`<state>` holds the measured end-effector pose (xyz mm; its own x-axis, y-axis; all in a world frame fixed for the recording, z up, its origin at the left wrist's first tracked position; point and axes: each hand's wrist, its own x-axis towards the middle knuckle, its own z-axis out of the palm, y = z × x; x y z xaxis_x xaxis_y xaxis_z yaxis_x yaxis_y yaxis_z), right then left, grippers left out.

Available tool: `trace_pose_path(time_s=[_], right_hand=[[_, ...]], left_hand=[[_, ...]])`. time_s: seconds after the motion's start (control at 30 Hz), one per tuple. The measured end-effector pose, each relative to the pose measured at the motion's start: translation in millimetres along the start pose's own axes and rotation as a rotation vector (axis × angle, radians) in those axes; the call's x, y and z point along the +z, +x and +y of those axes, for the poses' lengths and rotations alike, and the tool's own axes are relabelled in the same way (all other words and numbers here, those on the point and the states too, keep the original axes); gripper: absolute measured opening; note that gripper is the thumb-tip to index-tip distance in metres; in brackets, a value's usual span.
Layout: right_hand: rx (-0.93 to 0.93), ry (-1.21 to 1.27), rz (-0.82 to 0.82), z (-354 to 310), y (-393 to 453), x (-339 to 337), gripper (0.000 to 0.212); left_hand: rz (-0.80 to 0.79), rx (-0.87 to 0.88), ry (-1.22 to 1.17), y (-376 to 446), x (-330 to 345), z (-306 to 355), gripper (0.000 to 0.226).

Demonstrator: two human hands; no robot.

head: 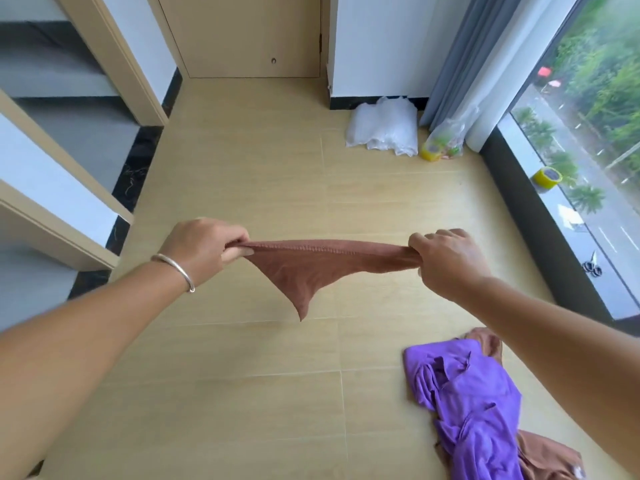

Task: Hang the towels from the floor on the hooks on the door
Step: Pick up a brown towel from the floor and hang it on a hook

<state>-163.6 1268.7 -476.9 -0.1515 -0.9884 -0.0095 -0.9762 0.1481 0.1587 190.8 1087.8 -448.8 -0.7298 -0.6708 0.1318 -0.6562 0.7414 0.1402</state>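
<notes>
A brown towel (311, 268) is stretched between my two hands above the floor, its top edge taut and its lower part sagging to a point. My left hand (204, 249) grips its left end and my right hand (446, 259) grips its right end. On the floor at the lower right lies a crumpled purple towel (474, 407), with another brown towel (543, 452) partly under it. A beige door (242, 32) stands shut at the far end; no hooks show in the visible part.
White bubble wrap (384, 128) and a plastic bag with yellow tape rolls (440, 147) lie by the grey curtain (460, 53). On the window ledge sit a tape roll (547, 176) and scissors (591, 266). Door frames (114, 57) and wall panels line the left.
</notes>
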Motion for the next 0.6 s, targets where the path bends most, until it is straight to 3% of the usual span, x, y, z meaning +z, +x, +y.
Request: trace_pose_path(time_s=[0.13, 0.23, 0.33, 0.47, 0.57, 0.6], right_hand=[[-0.032, 0.04, -0.179, -28, -86, 66, 0.015], [-0.035, 0.122, -0.207, -53, -149, 111, 0.028], [-0.046, 0.15, -0.272, -74, -208, 158, 0.03], [-0.047, 0.193, -0.409, -99, -272, 218, 0.03], [-0.033, 0.237, -0.471, -111, -300, 255, 0.031], [-0.021, 0.25, -0.488, -115, -308, 268, 0.032]], left_hand=[[-0.089, 0.157, -0.074, -101, 59, 26, 0.028], [-0.2, 0.15, -0.158, -168, 113, 47, 0.029], [-0.313, 0.086, -0.198, -230, 163, 69, 0.013], [-0.557, -0.07, -0.241, -298, 224, 97, 0.03], [-0.671, -0.161, -0.258, -334, 268, 108, 0.008], [-0.701, -0.206, -0.286, -346, 285, 110, 0.014]])
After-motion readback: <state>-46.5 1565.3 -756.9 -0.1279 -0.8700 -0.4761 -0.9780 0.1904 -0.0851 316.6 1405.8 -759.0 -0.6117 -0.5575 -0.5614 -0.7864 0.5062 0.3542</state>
